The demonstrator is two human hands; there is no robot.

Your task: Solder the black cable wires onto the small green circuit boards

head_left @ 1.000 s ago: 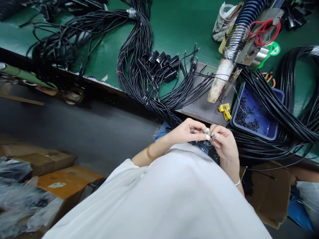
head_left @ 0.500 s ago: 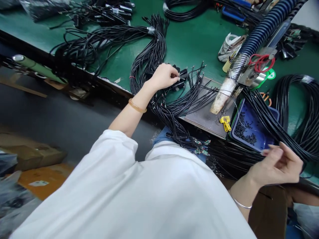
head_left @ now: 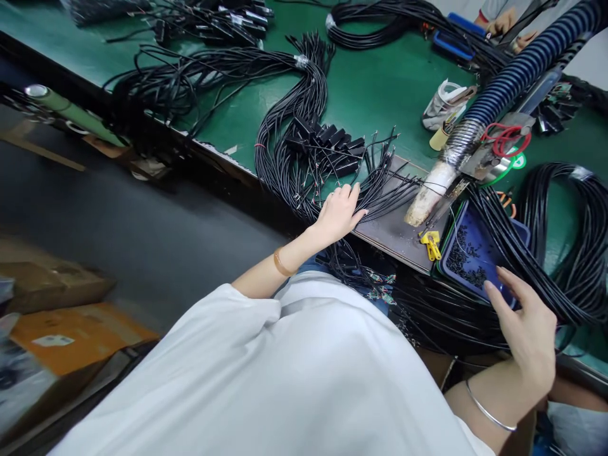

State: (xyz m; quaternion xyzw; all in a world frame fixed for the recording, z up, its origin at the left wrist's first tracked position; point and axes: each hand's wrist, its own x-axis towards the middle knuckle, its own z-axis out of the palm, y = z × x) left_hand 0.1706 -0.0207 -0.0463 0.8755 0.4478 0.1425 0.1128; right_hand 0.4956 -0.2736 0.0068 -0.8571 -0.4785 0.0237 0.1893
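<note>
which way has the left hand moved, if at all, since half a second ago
Yes. Judged against the black housings, the left hand has moved off them toward the white shirt, and is now at the black cables.

We saw a ribbed dark-blue hose point(head_left: 525, 79) slanting over the green counter point(head_left: 368, 73), its whitish end point(head_left: 434, 187) pointing down, with a pale container point(head_left: 437, 114) near it. Along the counter's edge ran a green tube point(head_left: 76, 114); lower left sat an orange box point(head_left: 90, 335) (it bore a pale label point(head_left: 53, 341)).
</note>
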